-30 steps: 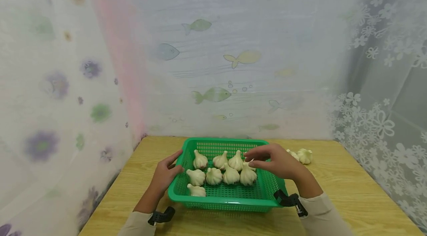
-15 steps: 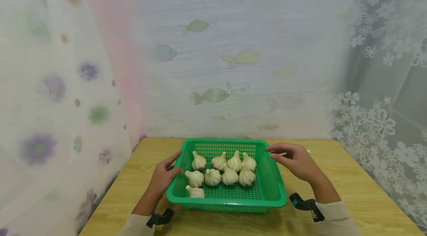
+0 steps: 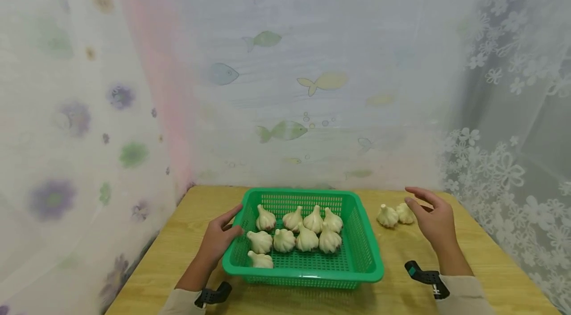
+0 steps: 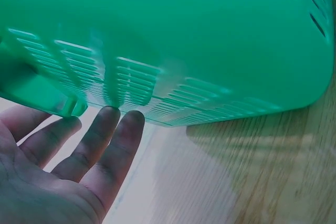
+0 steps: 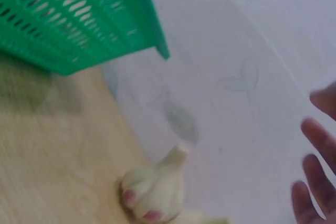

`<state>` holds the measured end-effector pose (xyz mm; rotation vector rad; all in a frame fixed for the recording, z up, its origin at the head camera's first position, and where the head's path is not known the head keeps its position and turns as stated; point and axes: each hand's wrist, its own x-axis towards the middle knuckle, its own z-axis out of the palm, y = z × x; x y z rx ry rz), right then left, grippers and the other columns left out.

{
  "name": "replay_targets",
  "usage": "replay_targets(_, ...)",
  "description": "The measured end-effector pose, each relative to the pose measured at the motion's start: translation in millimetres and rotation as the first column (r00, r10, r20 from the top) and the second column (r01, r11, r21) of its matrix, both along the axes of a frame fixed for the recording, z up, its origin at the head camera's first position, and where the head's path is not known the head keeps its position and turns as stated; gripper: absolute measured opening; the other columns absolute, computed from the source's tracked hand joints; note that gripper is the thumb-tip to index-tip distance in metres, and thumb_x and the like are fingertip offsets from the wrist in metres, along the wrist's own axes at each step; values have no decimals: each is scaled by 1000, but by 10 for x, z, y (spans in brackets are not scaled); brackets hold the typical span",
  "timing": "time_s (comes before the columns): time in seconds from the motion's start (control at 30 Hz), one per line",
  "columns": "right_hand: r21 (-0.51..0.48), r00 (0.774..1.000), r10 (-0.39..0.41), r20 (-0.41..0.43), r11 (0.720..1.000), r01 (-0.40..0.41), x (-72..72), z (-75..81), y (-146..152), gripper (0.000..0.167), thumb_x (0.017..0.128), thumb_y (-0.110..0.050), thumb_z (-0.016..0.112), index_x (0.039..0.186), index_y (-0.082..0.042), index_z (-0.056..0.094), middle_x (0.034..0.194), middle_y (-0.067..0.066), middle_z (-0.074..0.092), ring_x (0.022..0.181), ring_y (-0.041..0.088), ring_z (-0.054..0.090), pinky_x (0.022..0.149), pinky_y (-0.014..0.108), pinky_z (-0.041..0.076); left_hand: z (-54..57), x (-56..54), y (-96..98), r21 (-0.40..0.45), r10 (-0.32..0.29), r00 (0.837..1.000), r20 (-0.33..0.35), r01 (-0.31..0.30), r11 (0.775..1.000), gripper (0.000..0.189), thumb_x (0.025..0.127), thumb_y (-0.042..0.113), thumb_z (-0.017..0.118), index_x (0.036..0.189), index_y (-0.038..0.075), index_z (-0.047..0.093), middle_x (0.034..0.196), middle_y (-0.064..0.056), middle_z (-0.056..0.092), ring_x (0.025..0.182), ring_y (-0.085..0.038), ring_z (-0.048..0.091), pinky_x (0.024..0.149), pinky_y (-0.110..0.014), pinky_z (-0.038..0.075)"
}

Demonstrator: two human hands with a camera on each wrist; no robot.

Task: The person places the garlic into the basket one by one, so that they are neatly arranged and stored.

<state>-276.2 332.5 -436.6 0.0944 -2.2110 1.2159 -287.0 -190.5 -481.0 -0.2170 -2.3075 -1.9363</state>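
A green plastic basket (image 3: 303, 276) with slotted walls holds several white garlic bulbs (image 3: 307, 239). At its left side my left hand (image 3: 218, 233) rests against the rim, fingers extended. The left wrist view shows those fingertips (image 4: 131, 121) right at the slotted outer wall. Two more garlic bulbs, one nearer the basket (image 3: 387, 216) and one farther right (image 3: 405, 214), lie together on the table. My right hand (image 3: 434, 218) hovers beside the farther bulb with nothing in it, thumb and fingers apart. A loose bulb (image 5: 157, 187) appears blurred in the right wrist view.
The wooden table (image 3: 482, 265) reaches back to a pale curtain (image 3: 267, 166) printed with fish. A flowered curtain (image 3: 80, 166) hangs on the left, and a sheer one with white flowers (image 3: 508, 171) on the right.
My right hand has moved right, from over the bulbs in the basket, past its right rim, to the loose bulbs on the table. My left hand has stayed at the left rim.
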Motion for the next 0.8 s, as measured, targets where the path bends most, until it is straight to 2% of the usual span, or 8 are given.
replay_targets(0.13,-106,991,-72,109,991,83,-35,-123,83,48,102,-37,65,145,-18,63,155,9,51,138,27,46,82,6,44,-19,-3,2,-5,5,1000,5,-5,1000,66,91,5,66,153,23,53,160,-14,46,131,-42,60,79,-42,61)
replay_targets(0.2,-161,983,-71,168,982,98,-70,-170,121,52,102,-38,64,150,-20,58,161,11,44,145,32,40,78,7,44,-9,-1,6,-3,2,1000,7,-2,1000,66,91,5,66,153,23,53,159,-14,47,130,-42,61,79,-41,61)
replay_targets(0.27,-210,970,-68,234,971,118,-116,-230,147,55,102,-40,64,154,-24,53,167,11,36,148,34,40,71,14,46,4,8,5,-3,-1,1000,4,1,1000,66,92,5,66,154,23,53,159,-15,47,130,-42,61,78,-41,60)
replay_targets(0.4,-306,943,-19,332,943,127,-204,-394,180,65,102,-38,63,162,-30,38,173,6,18,157,32,25,99,41,52,27,35,-6,-7,-1,1000,9,1,1000,66,92,6,66,154,25,53,160,-14,45,130,-41,61,78,-41,60)
replay_targets(0.47,-344,935,19,354,932,111,-238,-478,196,72,103,-35,63,165,-29,29,174,3,12,161,31,12,117,53,38,32,41,-14,-8,-2,1000,13,2,1000,66,92,6,66,154,25,53,161,-14,45,130,-41,61,78,-41,60)
replay_targets(0.5,-359,933,34,359,928,104,-250,-519,205,75,103,-34,63,167,-28,25,175,3,11,161,31,10,121,57,30,35,42,-18,-8,-2,1000,13,2,1000,66,92,6,66,154,24,52,161,-14,45,130,-41,61,78,-41,61)
replay_targets(0.67,-372,926,77,371,925,72,-273,-650,249,82,103,-35,63,169,-24,15,175,6,6,161,35,8,123,57,25,33,25,-21,-2,-9,1000,0,9,1000,65,92,6,66,154,22,52,159,-15,46,129,-42,61,80,-43,61)
replay_targets(0.8,-344,902,108,418,938,47,-258,-712,285,86,103,-40,62,169,-23,9,175,6,-1,160,38,4,123,60,23,14,15,-7,4,-14,1000,7,14,1000,66,92,6,67,154,22,53,160,-14,46,131,-42,60,81,-43,61)
